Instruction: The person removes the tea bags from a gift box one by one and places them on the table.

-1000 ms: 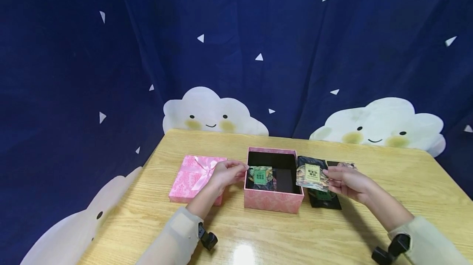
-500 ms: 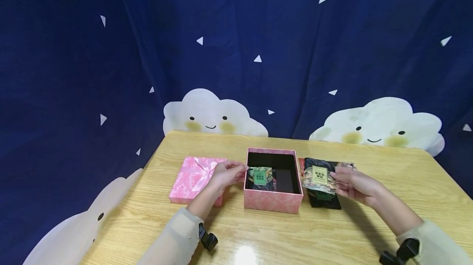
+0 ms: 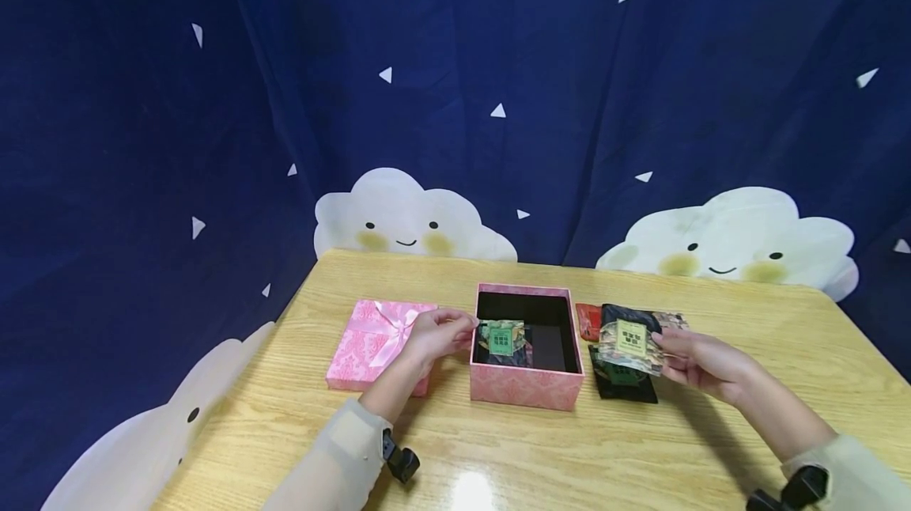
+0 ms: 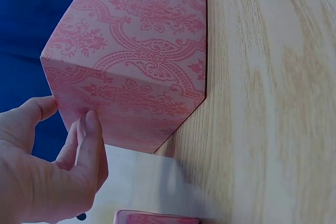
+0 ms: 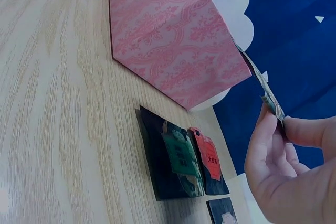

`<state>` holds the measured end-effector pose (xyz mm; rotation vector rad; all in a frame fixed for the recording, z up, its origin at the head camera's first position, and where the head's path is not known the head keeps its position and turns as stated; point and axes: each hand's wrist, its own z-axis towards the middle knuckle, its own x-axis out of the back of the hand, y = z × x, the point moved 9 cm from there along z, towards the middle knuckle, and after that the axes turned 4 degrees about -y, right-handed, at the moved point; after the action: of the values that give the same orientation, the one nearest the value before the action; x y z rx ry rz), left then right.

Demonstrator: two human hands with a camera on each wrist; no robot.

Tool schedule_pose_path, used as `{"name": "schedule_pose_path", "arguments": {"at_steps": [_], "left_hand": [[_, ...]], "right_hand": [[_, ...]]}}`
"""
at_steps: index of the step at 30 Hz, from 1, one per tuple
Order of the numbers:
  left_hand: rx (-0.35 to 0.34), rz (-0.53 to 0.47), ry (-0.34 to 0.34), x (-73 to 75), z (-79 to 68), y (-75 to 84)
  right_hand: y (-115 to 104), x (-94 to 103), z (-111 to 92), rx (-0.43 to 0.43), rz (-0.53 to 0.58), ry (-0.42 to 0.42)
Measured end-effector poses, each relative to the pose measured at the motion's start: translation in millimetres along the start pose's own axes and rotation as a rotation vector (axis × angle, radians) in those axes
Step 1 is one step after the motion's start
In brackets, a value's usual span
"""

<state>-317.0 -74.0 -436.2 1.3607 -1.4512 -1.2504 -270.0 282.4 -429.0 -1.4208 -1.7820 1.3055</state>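
Observation:
A pink patterned box (image 3: 527, 386) stands without its lid, its dark inside facing up. In it, on the left, lies a packet with a green label (image 3: 501, 342). My left hand (image 3: 440, 334) pinches the box's left wall between thumb and fingers, as the left wrist view (image 4: 58, 171) also shows. To the right of the box, my right hand (image 3: 701, 361) pinches a dark sachet with a pale yellow label (image 3: 630, 338) by its right edge, above the table. Below it lies another green-labelled sachet (image 3: 626, 388), partly covered in the head view.
The pink lid with a ribbon bow (image 3: 377, 341) lies left of the box. A red-labelled sachet (image 5: 209, 158) lies behind the green-labelled one, with another dark sachet (image 5: 223, 211) close by. A dark blue curtain (image 3: 455, 100) hangs behind the wooden table (image 3: 555, 456).
My right hand has moved to the right with the yellow-labelled sachet, away from the box, uncovering the red sachet. The left hand stays on the box wall.

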Motion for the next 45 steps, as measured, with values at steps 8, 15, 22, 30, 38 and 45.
{"name": "schedule_pose_path", "arguments": {"at_steps": [8, 15, 22, 30, 38, 45], "left_hand": [[0.019, -0.006, -0.015, -0.5, -1.6, 1.0], [0.018, -0.010, -0.006, -0.8, -5.6, 4.1], [0.020, -0.018, -0.001, -0.3, 0.4, 0.0], [0.027, 0.010, -0.009, -0.3, 0.4, 1.5], [0.024, -0.013, -0.003, -1.4, -1.1, 1.9], [0.014, -0.008, -0.004, -1.3, -2.9, 4.0]], "right_hand": [[2.7, 8.7, -5.2, -0.036, -0.046, 0.021], [8.9, 18.6, -8.2, -0.058, -0.107, 0.051], [15.9, 28.7, -9.1, -0.058, -0.128, 0.069], [21.2, 39.3, -9.6, -0.048, -0.062, 0.093], [25.7, 46.9, -10.9, -0.046, -0.022, 0.087], [29.1, 53.9, -12.9, -0.039, -0.015, 0.072]]}}
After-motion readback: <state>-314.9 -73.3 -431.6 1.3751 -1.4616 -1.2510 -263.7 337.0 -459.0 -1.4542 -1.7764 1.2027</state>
